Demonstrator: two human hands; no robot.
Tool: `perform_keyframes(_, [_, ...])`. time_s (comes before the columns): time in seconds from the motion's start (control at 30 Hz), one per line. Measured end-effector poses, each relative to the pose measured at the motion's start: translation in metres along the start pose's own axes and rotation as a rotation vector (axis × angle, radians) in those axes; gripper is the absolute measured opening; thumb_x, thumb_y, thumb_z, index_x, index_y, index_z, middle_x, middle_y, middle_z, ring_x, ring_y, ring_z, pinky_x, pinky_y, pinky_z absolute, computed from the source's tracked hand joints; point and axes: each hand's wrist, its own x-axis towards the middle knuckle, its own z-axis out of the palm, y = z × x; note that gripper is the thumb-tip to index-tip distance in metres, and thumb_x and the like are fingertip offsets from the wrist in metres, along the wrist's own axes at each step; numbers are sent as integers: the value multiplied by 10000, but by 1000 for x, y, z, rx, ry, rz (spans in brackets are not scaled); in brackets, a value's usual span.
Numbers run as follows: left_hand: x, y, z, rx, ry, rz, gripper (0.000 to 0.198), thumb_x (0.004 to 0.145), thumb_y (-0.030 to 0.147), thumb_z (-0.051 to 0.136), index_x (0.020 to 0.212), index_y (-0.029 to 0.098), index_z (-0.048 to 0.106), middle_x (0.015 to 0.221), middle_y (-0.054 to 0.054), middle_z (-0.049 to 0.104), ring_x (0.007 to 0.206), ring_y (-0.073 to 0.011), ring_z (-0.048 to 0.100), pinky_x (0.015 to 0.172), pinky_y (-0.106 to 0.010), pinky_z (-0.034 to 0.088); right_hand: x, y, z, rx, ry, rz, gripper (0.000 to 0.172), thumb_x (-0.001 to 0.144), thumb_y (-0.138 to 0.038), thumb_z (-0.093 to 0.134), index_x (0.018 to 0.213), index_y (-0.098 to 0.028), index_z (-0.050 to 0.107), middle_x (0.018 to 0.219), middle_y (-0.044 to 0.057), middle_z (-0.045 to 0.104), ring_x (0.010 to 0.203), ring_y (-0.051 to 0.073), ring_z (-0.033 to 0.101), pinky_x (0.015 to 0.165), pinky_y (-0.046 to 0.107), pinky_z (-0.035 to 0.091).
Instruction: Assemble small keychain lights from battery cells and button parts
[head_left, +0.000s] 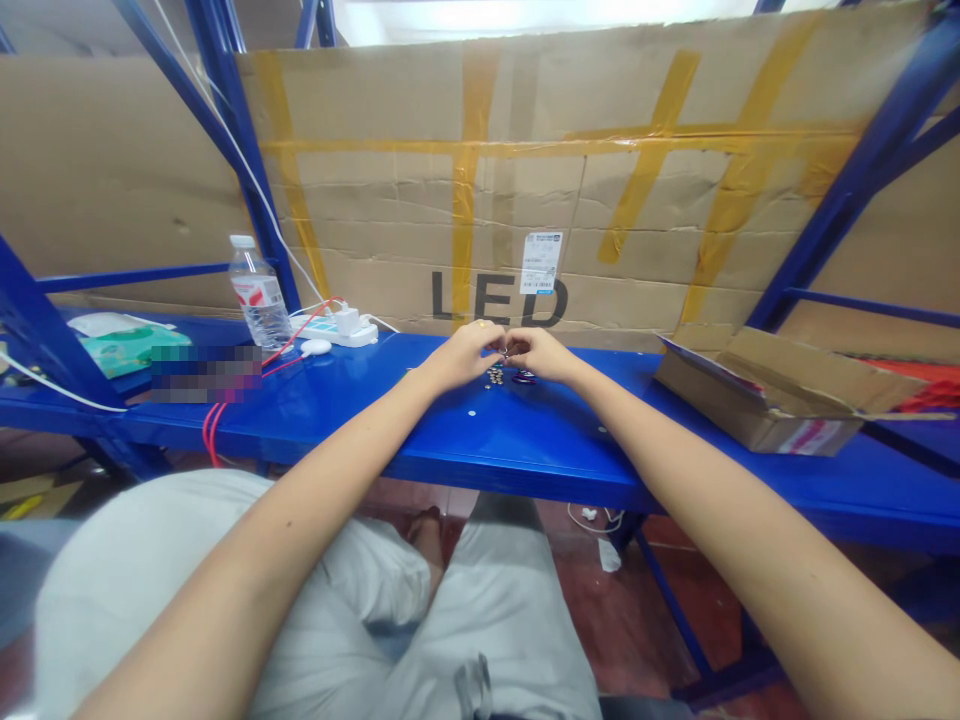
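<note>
Left hand (465, 356), right hand (541, 355) — tiny part (506, 350)

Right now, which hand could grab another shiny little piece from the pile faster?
Probably the left hand. The shiny pieces lie on the blue shelf just under its fingertips, while the right hand sits over the dark purple piece. Both hands pinch a tiny part between them.

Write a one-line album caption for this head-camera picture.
Left hand and right hand meet fingertip to fingertip above small metal parts on a blue shelf, between a water bottle and a cardboard box.
</note>
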Motion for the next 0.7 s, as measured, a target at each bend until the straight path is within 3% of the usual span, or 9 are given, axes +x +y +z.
perform_keyframes(0.23, [0, 7, -2, -6, -5, -23, 56, 864, 175, 596, 848, 177, 650, 882, -62, 647, 893, -193, 594, 843, -333, 462, -2, -4, 0, -31, -22, 12, 134, 633, -202, 671, 732, -171, 585, 687, 3, 640, 694, 167, 593, 623, 260, 451])
perform_keyframes(0.4, [-4, 6, -6, -26, 14, -138, 178, 801, 97, 510, 889, 160, 651, 856, -55, 676, 793, -175, 583, 759, -311, 458, -3, -3, -2, -92, -7, 59, 184, 626, -92, 609, 796, -162, 613, 722, 10, 660, 704, 163, 607, 642, 258, 460])
perform_keyframes(0.6, [-12, -5, -3, 110, -333, -139, 272, 756, 132, 546, 897, 215, 764, 904, -69, 723, 940, -257, 555, 883, -392, 427, -3, -3, -7, -126, -3, 99, 189, 625, -83, 642, 795, -161, 612, 729, 13, 670, 702, 155, 610, 665, 261, 469])
perform_keyframes(0.7, [-12, -5, -1, 139, -421, -154, 263, 784, 191, 581, 940, 240, 787, 912, -78, 721, 994, -277, 530, 913, -406, 399, -3, -2, -9, -98, -27, 133, 194, 631, -105, 674, 803, -163, 605, 721, 14, 681, 698, 158, 618, 661, 262, 473])
